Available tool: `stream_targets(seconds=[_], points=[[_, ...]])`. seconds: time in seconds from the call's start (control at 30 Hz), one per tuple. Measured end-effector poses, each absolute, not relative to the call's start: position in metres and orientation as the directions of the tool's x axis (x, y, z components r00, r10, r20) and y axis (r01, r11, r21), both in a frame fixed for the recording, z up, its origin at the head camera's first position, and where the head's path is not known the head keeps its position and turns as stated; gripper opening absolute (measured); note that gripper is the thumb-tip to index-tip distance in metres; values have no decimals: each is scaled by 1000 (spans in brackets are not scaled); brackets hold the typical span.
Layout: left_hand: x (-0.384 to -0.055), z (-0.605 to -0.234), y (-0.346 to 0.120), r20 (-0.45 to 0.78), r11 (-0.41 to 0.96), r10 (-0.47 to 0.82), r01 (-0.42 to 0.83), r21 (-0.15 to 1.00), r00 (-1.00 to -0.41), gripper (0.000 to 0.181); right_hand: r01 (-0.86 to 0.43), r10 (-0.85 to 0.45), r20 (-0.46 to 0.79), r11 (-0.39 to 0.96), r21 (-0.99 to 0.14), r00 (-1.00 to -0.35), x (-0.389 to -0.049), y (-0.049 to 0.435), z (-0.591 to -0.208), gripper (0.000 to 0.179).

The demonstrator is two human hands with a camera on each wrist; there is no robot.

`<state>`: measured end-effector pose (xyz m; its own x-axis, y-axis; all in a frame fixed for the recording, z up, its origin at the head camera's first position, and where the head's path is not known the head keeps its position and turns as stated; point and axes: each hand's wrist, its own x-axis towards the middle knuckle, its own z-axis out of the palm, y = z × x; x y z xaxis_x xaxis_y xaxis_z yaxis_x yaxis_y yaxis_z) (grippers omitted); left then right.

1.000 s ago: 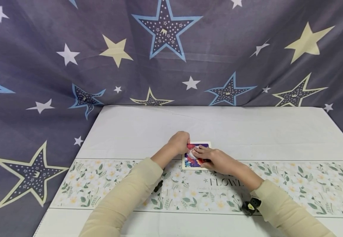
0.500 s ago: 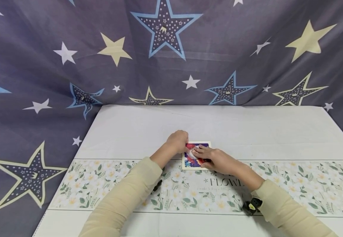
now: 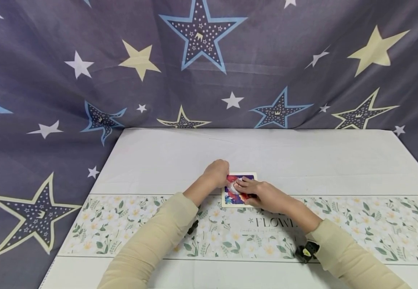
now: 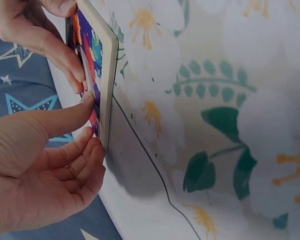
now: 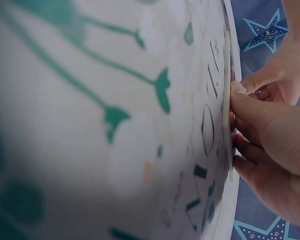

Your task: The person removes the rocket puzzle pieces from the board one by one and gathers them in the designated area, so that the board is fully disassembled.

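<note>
1. Two hands work the picture board (image 3: 232, 199), which lies between them on the floral cover (image 3: 360, 224).
2. Left hand (image 4: 47, 160): your fingers are curled, tips and thumb at the board's side nearest this grip; whether they pinch anything cannot be told.
3. Right hand (image 3: 266, 196): your fingers lie loosely extended across the face, enclosing nothing.
4. Hazard: board pivots beneath your right fingertips. Likely cause: left-hand pull exceeding right-hand pressure.
5. Hazard: rim beside your left thumb bends. Likely cause: prying upward while pressing opposite.

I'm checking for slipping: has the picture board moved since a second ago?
No: the picture board shows no clear shift against the printed lettering.
</note>
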<state>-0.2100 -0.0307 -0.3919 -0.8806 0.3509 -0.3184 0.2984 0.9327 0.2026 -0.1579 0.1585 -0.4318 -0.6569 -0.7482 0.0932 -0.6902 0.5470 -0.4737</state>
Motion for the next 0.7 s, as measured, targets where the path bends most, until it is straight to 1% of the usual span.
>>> stream_targets(seconds=[0.4,0.7], points=[[-206,-395,-29,-290,933,345,291,214,-893,33,-677,-742,74,560,-478,-666,-157,159,-431,49],[-206,-399,-37,-239,896,359,261,360,-902,30,-674,-739,73,564,-478,-670,-157,159,-431,48]])
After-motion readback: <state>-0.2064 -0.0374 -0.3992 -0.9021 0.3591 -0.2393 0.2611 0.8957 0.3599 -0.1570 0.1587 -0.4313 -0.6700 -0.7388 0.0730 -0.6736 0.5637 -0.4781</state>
